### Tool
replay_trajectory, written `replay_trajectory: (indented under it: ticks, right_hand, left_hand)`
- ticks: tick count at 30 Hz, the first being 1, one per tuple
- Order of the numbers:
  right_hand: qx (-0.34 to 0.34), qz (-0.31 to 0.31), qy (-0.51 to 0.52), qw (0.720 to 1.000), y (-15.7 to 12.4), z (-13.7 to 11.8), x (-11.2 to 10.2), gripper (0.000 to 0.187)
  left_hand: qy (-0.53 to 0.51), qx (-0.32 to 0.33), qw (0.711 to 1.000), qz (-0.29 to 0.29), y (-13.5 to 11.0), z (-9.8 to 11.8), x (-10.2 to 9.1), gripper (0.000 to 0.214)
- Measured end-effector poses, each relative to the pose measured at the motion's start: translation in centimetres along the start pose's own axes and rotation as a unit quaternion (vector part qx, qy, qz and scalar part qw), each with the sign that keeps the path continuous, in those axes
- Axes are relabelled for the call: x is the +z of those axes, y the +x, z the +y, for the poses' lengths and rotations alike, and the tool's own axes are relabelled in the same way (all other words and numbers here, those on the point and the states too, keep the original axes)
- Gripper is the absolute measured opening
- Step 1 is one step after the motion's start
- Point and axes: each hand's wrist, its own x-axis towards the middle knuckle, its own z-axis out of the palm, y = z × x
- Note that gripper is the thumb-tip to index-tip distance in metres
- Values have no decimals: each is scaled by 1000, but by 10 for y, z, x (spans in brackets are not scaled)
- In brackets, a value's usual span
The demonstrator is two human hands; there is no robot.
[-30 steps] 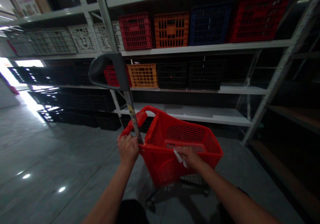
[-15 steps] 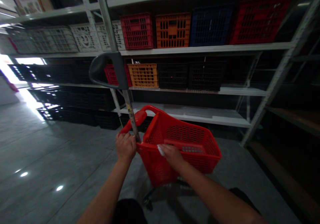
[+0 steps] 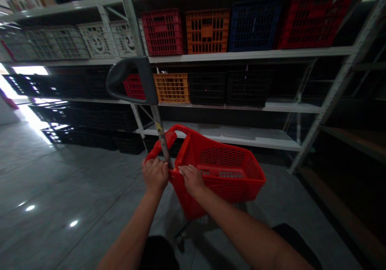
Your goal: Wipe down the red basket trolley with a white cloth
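A red plastic shopping cart (image 3: 232, 189) stands on the floor in front of me, its basket pointing right. My left hand (image 3: 155, 174) is closed around the side of its frame, just below the red push handle (image 3: 157, 148). My right hand (image 3: 193, 180) presses on the basket's near rim close to the handle end. Under its fingers a bit of white cloth or tissue (image 3: 181, 172) peeks out, mostly covered. Beside my left hand a metal pole (image 3: 132, 25) with a dark grey loop grip (image 3: 151, 81) rises from the cart.
Metal shelving (image 3: 253, 55) runs behind the cart, holding red, orange (image 3: 207, 32), blue (image 3: 255, 28) and black plastic crates. White crates (image 3: 98, 41) line the left part. Dark stacked crates (image 3: 99, 117) sit lower left. Another shelf unit (image 3: 356, 141) stands at the right.
My right hand has slid left along the cart's rim, toward my left hand, taking the white cloth with it. My left hand keeps its hold on the frame.
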Motion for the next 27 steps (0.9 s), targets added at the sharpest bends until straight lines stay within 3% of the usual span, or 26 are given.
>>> replay_trajectory:
  ticks: [3,6,13,16,18,20,23,25,27]
  right_hand:
    - [-11,-5,-11,1000,4,-3,6,36]
    - [-20,-9,-59,998,-29,30,-9,35]
    - [44,-1,-194,980,-153,142,-106,41]
    - [87,10,-221,971,-182,164,-133,41]
    - [112,28,-224,968,-183,163,-133,38]
    - [127,41,-211,968,-169,150,-119,35]
    - [117,21,-164,979,-128,116,-83,32]
    - [115,1,-138,984,-97,92,-58,31]
    - [128,-17,-129,983,-75,75,-40,28]
  left_hand:
    - [15,16,1000,-10,2,-7,3,31]
    - [17,32,999,-13,6,-19,10,31]
    - [-64,41,996,-56,25,-53,31,34]
    - [-119,-29,992,12,25,-50,27,33]
    - [-147,-72,984,76,17,-31,20,40]
    - [-186,-31,979,73,5,1,15,36]
    - [-251,76,964,-41,-13,63,15,24]
    - [-252,76,958,-110,-20,100,20,28]
    - [-232,74,958,-155,-24,123,26,31]
